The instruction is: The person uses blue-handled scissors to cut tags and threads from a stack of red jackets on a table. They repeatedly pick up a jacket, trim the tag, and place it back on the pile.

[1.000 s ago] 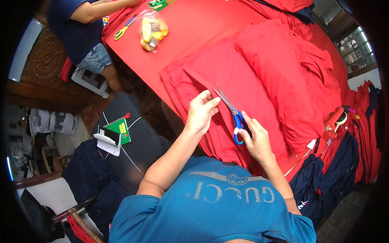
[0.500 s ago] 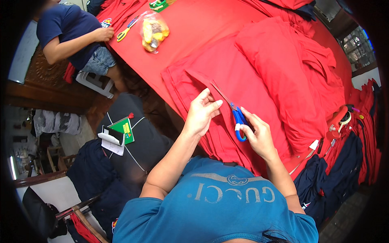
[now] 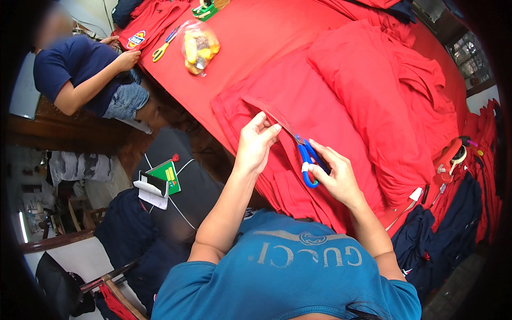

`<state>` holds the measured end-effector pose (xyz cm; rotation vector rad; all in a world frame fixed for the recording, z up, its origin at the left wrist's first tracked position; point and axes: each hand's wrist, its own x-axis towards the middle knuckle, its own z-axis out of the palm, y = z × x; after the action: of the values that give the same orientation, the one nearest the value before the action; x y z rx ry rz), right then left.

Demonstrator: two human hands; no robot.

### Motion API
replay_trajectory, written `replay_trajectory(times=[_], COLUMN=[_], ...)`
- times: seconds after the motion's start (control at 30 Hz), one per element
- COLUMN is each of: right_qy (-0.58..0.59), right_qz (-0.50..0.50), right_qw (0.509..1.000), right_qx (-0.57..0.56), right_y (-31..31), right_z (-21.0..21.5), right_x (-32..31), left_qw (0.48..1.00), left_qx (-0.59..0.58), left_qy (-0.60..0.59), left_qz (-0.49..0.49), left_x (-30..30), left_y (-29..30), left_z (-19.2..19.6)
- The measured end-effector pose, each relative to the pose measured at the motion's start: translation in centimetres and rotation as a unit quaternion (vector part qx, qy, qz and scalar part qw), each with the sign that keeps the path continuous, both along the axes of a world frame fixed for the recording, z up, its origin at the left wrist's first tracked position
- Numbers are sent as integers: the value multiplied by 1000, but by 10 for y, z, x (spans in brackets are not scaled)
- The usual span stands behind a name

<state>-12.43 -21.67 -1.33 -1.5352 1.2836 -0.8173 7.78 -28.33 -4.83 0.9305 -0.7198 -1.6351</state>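
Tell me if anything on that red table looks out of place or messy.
Nothing looks damaged or spilled. The right hand works blue-handled scissors along red fabric that the left hand pinches. Only the rumpled red garment heap beside it looks untidy.

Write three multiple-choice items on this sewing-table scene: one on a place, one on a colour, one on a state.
1. Where is the clear bag of yellow items? A on the red table top B on the floor C in a hand
2. What colour are the handles of the scissors in the right hand? A yellow B blue C black
3. What is the left hand doing? A hanging free B pinching the red fabric C holding a phone

A: it lies on the cloth-covered top. B: blue loops round the fingers. B: fingertips grip the fabric edge.
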Motion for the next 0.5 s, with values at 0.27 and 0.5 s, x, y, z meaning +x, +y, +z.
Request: replay_trajectory(times=[0.27,0.5], right_qy=[37,-50], right_qz=[-7,-31], right_qw=[999,998], right_qx=[-29,26], right_y=[-9,-10], right_z=[-4,-24], right_x=[0,-5], left_qw=[1000,1000], left_qx=[19,-5], left_qy=[-2,-13], left_qz=[8,-4], left_x=[-6,-4], left_y=[0,-4], left_z=[13,4])
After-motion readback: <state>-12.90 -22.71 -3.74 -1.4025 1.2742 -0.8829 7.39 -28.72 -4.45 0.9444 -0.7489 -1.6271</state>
